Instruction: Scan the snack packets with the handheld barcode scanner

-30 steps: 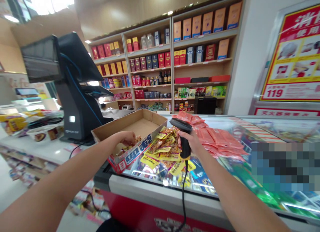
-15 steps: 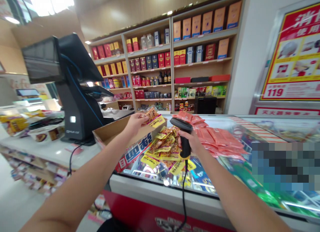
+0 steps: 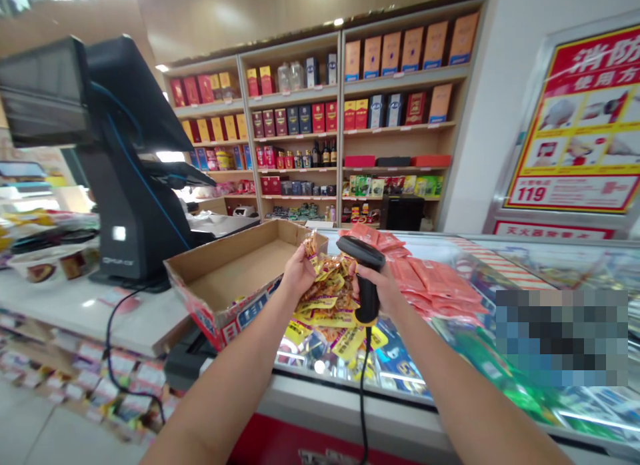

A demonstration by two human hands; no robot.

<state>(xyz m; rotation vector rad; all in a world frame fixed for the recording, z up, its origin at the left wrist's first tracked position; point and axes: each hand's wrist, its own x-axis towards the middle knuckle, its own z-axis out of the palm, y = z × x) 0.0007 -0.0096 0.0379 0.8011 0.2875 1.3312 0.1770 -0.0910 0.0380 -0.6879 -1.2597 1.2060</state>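
Snack packets, yellow-labelled w/ orange-brown contents, are sitting in the person's left hand, which is being held up over the freezer lid, just right of the cardboard box. Left fingers are curling round the bunch from the left side, thumb on top, clamped on the packets. One packet is sticking up above the fingers; the rest are fanning down & to the right, lying against the bigger heap of same packets on the glass.

Right hand is gripping a black barcode scanner by its handle, fingers wrapped tight round it, scanner head pointing left at the held packets, nearly touching them. Scanner cable is hanging straight down from the handle, past the freezer's front edge.

Box is open-topped, tilted, resting partly on the counter & partly on the freezer's left end; inside looks bare brown card, printed red/blue/white on the outer wall. Right of the scanner, a spread of flat red packets is lying on the glass.

Left of the box, a black POS terminal is standing on the counter w/ its screen facing away to the left, cable trailing off the counter edge. Behind, wall shelves are carrying boxed goods & bottles. A red/yellow poster is hanging on the right wall. Part of the freezer top at right is pixelated, can't tell what's there.
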